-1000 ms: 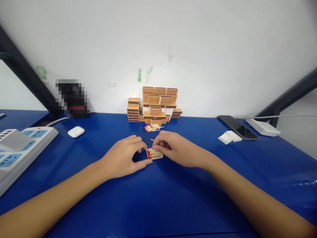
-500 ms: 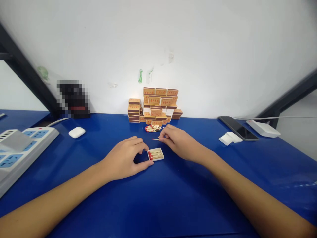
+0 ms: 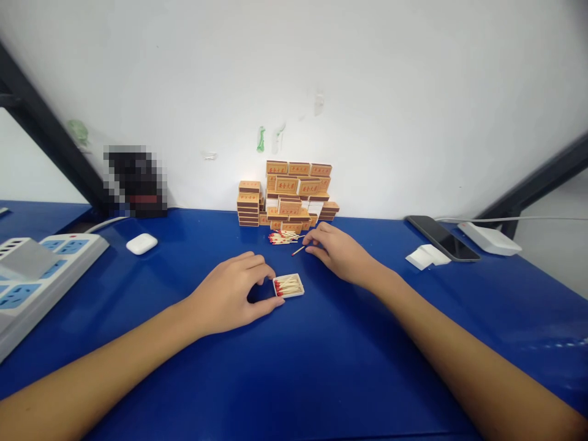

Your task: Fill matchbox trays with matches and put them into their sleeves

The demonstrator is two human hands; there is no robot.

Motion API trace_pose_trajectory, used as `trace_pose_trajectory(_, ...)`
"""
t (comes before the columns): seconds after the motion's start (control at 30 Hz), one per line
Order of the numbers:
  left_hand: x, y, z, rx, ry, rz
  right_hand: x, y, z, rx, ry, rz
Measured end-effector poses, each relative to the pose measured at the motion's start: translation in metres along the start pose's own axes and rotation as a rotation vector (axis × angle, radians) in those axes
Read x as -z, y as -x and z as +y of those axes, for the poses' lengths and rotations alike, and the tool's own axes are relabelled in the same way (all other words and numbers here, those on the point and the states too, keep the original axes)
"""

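Observation:
My left hand (image 3: 234, 294) rests on the blue table, with its thumb and forefinger against the left corners of a small white matchbox tray (image 3: 301, 294). Inside the tray lie several red-headed matches (image 3: 288, 284). Beyond it, my right hand (image 3: 339, 252) has its thumb and forefinger closed at the plain end of a single match (image 3: 298, 250), whose red head points left and toward me. Just past those fingertips is a loose pile of matches (image 3: 282, 237), heads mostly to the left. The right hand's other fingers are curled.
Stacked matchboxes (image 3: 287, 185) stand against the wall behind the pile. A white earphone case (image 3: 142, 244) and a power strip (image 3: 68, 269) are on the left. On the right lie folded white paper (image 3: 426, 256), a phone (image 3: 443, 237) and a white box (image 3: 489, 237) beside a cable.
My right hand has moved slightly away from me and to the right, toward the pile. The match at its fingertips now slants instead of lying nearly level. My left hand has stayed at the tray.

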State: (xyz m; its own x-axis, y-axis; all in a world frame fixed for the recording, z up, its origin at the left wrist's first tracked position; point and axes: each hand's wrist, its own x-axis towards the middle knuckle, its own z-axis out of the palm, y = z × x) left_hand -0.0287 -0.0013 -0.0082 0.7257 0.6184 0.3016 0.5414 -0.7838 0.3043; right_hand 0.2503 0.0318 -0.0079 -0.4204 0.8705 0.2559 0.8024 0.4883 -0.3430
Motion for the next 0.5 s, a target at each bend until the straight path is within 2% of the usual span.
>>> trace_pose_trajectory(0.3, 0.000, 0.000, 0.001, 0.009, 0.001, -0.009, -0.004, -0.002, 0.001, 0.011, 0.041, -0.069)
trace_pose_trajectory(0.5, -0.001, 0.002, 0.001, 0.020, -0.001, 0.020, 0.015, 0.014, -0.036, 0.042, -0.078, -0.123)
